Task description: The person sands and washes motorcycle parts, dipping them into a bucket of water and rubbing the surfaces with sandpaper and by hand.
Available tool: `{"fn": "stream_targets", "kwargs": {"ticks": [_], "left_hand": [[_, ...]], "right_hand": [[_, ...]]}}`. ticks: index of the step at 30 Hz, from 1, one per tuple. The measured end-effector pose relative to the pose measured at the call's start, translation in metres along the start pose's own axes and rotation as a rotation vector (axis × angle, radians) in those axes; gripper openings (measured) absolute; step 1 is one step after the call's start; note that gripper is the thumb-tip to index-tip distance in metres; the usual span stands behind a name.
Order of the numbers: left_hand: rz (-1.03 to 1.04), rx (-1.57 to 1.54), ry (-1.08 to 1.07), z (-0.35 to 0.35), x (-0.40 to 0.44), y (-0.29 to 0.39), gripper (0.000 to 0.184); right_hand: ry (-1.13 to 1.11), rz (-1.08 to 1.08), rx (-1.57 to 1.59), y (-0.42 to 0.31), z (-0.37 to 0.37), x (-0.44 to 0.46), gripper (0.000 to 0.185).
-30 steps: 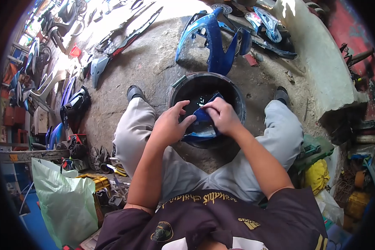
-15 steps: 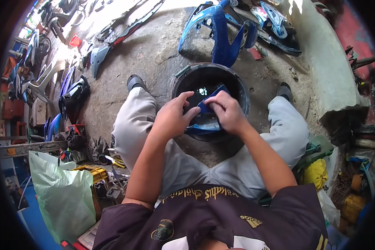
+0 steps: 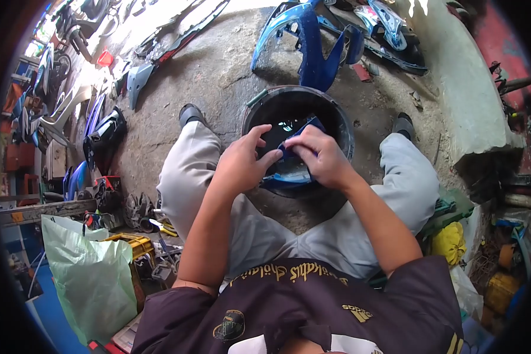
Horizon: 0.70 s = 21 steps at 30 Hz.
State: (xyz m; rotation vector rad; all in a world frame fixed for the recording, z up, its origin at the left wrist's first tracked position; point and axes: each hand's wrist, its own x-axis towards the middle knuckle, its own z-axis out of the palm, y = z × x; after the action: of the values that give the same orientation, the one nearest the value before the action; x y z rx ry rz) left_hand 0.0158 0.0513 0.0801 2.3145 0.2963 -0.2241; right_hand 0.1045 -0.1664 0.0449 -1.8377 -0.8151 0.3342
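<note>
Between my knees stands a black round tub (image 3: 347, 127) with dark liquid showing glints inside. A blue glossy piece (image 3: 295, 177) lies across its near part, with a darker blue part rising toward the right hand. My right hand (image 3: 320, 154) is closed in a pinch over the blue piece; whatever sits under its fingertips is too small to make out. My left hand (image 3: 249, 158) is over the tub's left side, thumb and fingers apart, its thumb near the blue piece.
Beyond the tub lies a large blue motorcycle panel (image 3: 317, 53). More panels and a grey-tipped strip (image 3: 140, 79) lie on the floor. At the lower left are a pale green bag (image 3: 91, 277) and a yellow crate (image 3: 133, 243); a yellow bundle (image 3: 448, 243) sits at right.
Over the last second the view has shifted slightly, moving the tub up in the frame. My right hand has moved a little over the blue piece; my left hand keeps nearly the same pose.
</note>
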Motion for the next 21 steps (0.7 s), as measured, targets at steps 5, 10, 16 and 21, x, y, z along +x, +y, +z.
{"fn": "stream_targets", "kwargs": {"ticks": [5,10,16,21], "left_hand": [[-0.037,-0.022,-0.047,-0.003,-0.001,0.003,0.065],[-0.049,-0.049,-0.037,0.001,0.001,-0.001,0.066],[-0.006,0.004,-0.014,0.000,0.000,-0.002,0.066],[-0.017,-0.009,-0.031,-0.002,-0.001,0.000,0.068]], "right_hand": [[0.036,0.040,-0.027,0.027,0.008,0.002,0.017],[0.097,0.075,0.021,0.034,0.012,0.002,0.016],[0.040,0.013,0.015,0.011,0.002,0.003,0.016],[0.041,0.077,0.040,0.038,0.009,0.000,0.017]]}}
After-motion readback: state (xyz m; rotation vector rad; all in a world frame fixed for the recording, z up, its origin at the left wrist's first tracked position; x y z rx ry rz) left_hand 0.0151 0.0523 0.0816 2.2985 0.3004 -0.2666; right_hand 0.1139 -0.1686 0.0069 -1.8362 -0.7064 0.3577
